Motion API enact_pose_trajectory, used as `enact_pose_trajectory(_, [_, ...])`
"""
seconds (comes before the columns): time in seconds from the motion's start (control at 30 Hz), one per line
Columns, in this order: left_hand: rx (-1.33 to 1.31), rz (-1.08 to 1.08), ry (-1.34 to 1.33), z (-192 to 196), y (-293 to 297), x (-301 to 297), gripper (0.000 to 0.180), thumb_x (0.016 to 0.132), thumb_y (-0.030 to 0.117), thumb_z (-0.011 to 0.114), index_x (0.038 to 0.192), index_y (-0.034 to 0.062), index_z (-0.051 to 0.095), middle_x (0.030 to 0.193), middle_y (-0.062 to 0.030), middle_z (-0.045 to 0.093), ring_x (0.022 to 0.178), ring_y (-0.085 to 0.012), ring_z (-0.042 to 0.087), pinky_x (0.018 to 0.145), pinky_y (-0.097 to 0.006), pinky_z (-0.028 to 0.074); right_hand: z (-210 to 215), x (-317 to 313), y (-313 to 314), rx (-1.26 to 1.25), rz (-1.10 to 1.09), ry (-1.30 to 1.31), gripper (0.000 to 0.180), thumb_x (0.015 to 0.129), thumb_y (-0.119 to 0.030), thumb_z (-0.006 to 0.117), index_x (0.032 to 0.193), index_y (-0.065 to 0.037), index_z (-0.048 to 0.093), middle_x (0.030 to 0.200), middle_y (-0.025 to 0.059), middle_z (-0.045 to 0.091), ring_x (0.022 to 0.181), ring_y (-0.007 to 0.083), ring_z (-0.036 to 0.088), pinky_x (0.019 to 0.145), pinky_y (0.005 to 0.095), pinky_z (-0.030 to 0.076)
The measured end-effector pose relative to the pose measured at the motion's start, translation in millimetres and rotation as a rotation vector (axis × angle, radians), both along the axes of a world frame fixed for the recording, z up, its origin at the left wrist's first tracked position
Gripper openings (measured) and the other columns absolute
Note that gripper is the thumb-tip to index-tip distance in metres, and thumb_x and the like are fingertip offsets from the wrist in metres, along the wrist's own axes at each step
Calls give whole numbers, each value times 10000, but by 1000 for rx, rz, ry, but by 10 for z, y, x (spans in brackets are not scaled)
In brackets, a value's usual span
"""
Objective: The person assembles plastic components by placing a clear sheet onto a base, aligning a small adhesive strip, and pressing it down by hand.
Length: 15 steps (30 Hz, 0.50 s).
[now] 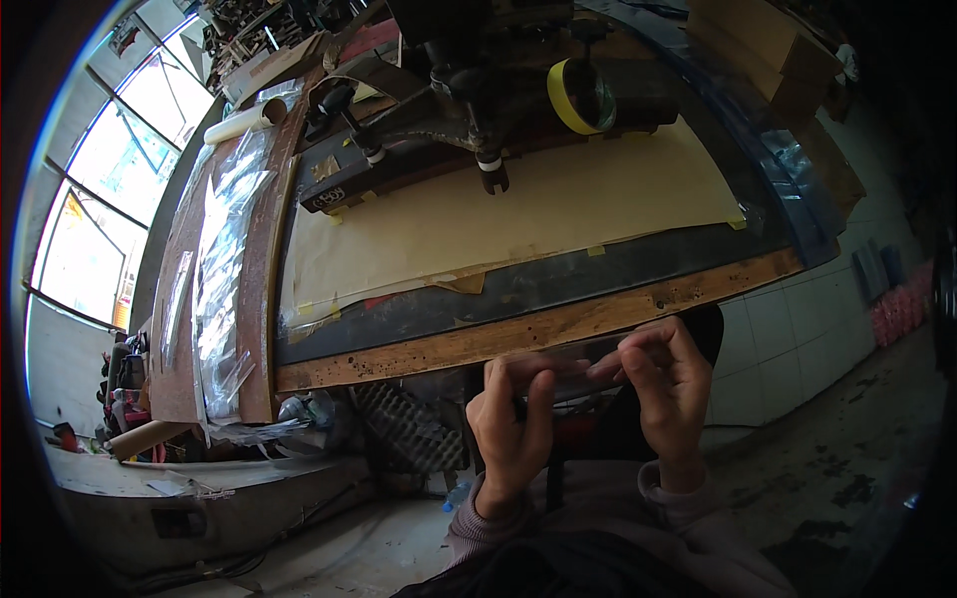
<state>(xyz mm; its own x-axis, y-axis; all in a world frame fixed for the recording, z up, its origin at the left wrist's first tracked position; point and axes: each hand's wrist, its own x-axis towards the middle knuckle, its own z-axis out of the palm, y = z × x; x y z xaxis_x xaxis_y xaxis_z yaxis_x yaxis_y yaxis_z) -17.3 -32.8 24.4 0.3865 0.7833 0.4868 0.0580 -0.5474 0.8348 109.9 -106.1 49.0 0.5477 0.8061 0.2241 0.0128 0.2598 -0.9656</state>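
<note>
Just in front of the bench's near wooden edge [558,331], my left hand [510,424] and my right hand [666,389] face each other. Fingers of both bend inward, their tips almost meeting, with the thumbs nearer to me. A faint, see-through piece, looking like thin clear plastic [573,353], spans from one hand to the other. Both hands seem to pinch it at its sides; its full outline is hard to make out. Beyond the edge, a large cream paper sheet [518,224] lies on a dark board [518,287], with small yellow tape pieces along its border.
A dark machine [464,110] with a long bar stands over the paper. A yellow tape roll [570,97] hangs on it. Clear plastic film [227,259] covers the left side, beside a paper roll [244,122]. A cardboard box [763,50] is at far right; egg-crate foam [409,424] lies below the bench.
</note>
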Motion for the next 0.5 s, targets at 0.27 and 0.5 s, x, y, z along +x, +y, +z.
enact_pose_trajectory(0.27, [-232, 45, -164, 55, -25, 24, 147, 974, 121, 447, 912, 2, 506, 672, -91, 643, 611, -131, 620, 570, -200, 451, 32, -57, 54, -4, 16, 10, 149, 949, -179, 562, 914, -47, 502, 738, 102, 677, 667, 136, 658, 579, 212, 460])
enact_pose_trajectory(0.5, [-333, -228, -630, -63, 83, -65, 209, 925, 128, 585, 1039, -22, 493, 849, -133, 668, 744, -159, 672, 675, -258, 517, 107, -128, 299, 145, 102, 116, 102, 954, -104, 539, 950, -4, 517, 786, 114, 677, 642, 89, 612, 572, 193, 459])
